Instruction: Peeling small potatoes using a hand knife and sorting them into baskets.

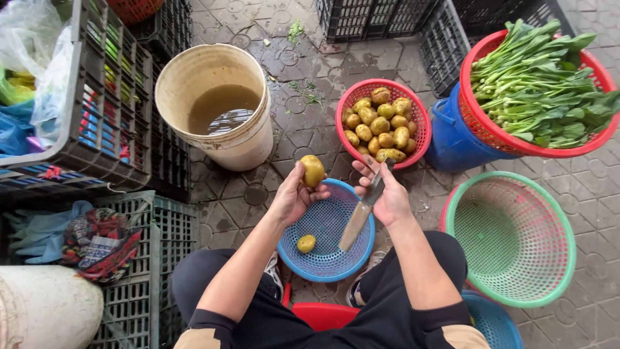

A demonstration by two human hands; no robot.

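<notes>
My left hand (294, 194) holds a yellow potato (313, 170) up above a blue perforated basket (332, 262). My right hand (386, 194) grips a knife (360, 216) whose blade points down and left over the same basket. One small potato piece (306, 243) lies inside the blue basket. A red basket (421, 123) just beyond my hands is filled with several potatoes (381, 123).
A cream bucket (248, 145) with murky water stands at the upper left. An empty green-rimmed pink basket (513, 242) sits at the right. A red basket of leafy greens (539, 81) rests on a blue bucket (452, 139). Dark plastic crates (139, 148) line the left and back.
</notes>
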